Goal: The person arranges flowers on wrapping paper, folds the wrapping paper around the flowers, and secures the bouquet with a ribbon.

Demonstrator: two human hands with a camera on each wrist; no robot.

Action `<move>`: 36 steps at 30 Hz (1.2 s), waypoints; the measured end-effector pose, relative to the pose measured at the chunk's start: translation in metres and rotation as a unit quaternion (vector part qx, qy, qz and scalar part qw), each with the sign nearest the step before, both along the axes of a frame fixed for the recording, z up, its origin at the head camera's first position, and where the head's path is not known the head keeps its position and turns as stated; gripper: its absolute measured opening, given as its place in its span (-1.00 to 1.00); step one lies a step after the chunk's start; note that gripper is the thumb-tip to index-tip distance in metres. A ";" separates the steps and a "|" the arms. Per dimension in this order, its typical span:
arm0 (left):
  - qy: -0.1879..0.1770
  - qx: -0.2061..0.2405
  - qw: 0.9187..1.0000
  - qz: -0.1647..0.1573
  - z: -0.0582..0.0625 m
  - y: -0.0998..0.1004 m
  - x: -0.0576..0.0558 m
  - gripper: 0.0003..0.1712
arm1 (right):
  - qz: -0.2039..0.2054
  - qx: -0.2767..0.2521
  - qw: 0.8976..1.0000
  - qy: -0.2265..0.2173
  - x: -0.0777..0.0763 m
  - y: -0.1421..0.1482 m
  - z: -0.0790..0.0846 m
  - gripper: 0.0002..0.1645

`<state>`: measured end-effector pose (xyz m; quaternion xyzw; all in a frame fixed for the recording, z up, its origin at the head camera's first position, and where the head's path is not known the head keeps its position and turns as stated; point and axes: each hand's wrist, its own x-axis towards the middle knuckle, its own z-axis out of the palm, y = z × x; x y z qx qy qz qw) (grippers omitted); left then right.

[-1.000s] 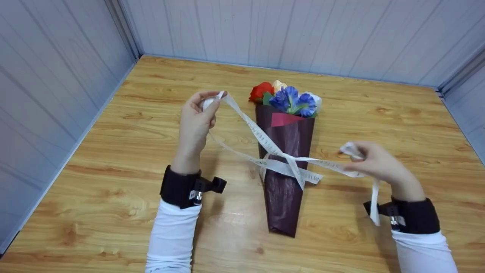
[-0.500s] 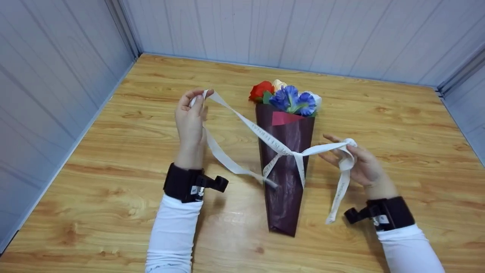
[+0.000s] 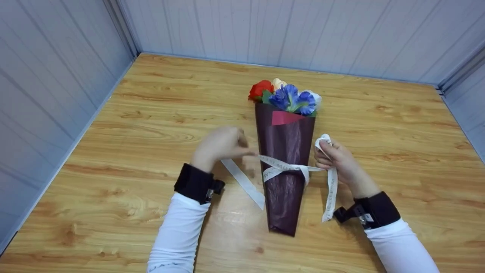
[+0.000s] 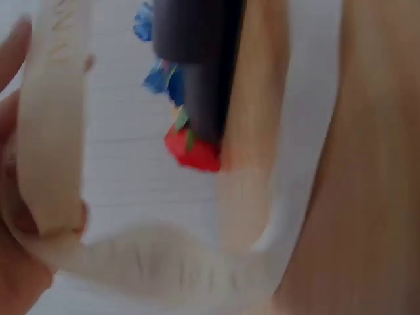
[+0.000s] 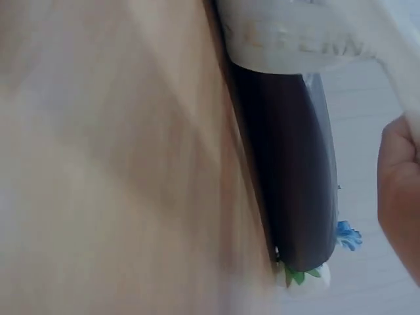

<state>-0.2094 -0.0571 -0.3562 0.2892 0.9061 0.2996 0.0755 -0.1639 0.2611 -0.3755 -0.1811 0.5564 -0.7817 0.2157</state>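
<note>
A bouquet in dark plum wrapping paper [image 3: 286, 138] lies on the table, its flowers [image 3: 290, 99] toward the far side. White printed ribbon [image 3: 278, 163] runs round its middle, crossing over the front. My left hand [image 3: 221, 146], blurred, is just left of the bouquet and holds one end of the ribbon; a loose tail hangs below it. The left wrist view has the ribbon [image 4: 56, 118] looped past the curled fingers. To the right of the bouquet my right hand [image 3: 339, 159] grips the other ribbon end, thumb on top, with a tail dangling toward the table.
The wood-grain table [image 3: 125, 182] extends on all sides of the bouquet. Pale panelled walls [image 3: 227, 30] stand behind it and at both sides. Each wrist wears a black strap [image 3: 380, 210] with a small camera.
My left hand has come down and right toward the bouquet, lowering its ribbon. My right hand has moved left, closer to the wrapping, its fingers now curled round the ribbon.
</note>
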 end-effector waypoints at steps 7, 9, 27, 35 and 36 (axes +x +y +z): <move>-0.064 0.045 0.997 -0.011 -0.004 -0.014 -0.004 -0.38 | -0.045 0.269 0.958 0.090 0.008 0.007 0.007 -0.67; -0.093 0.092 0.991 -0.001 -0.006 -0.015 -0.006 -0.39 | -0.047 0.351 0.929 0.112 0.010 0.007 0.009 -0.69; -0.315 0.334 0.886 -0.064 -0.032 0.026 0.003 -0.54 | -0.002 0.504 0.849 0.159 0.006 0.007 0.002 -0.61; -0.201 0.127 0.970 -0.045 -0.028 0.025 0.005 -0.47 | -0.025 0.528 0.839 0.129 0.004 0.019 -0.001 -0.48; -0.194 0.111 0.974 -0.035 -0.028 0.023 0.004 -0.48 | -0.031 0.531 0.837 0.126 0.004 0.021 -0.002 -0.48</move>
